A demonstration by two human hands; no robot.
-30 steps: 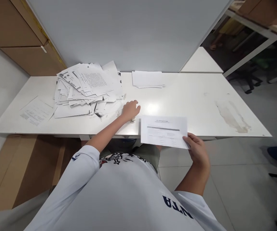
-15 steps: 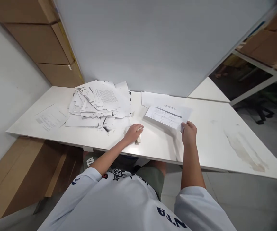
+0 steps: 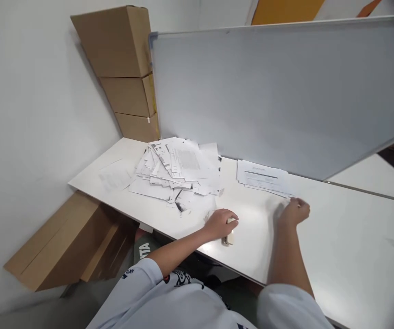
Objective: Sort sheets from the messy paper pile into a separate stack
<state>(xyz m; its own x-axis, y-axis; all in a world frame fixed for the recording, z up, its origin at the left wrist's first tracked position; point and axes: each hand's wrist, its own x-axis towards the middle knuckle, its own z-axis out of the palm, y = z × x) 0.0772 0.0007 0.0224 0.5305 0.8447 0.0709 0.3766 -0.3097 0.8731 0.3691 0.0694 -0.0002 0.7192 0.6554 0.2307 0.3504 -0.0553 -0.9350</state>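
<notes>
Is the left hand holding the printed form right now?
No, the left hand is around the cream stapler, while the printed form lies near the right hand.

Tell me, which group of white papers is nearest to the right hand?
The small, tidy rectangular stack of printed white paper sheets, close to the bare right hand; the large, messy white paper heap and flat white paper beside it lie farther left.

L hand (image 3: 220,224) hides pt of beige obj (image 3: 229,238) | top sheet (image 3: 264,179): txt too sm | whiteboard (image 3: 268,96) cut by R edge
</notes>
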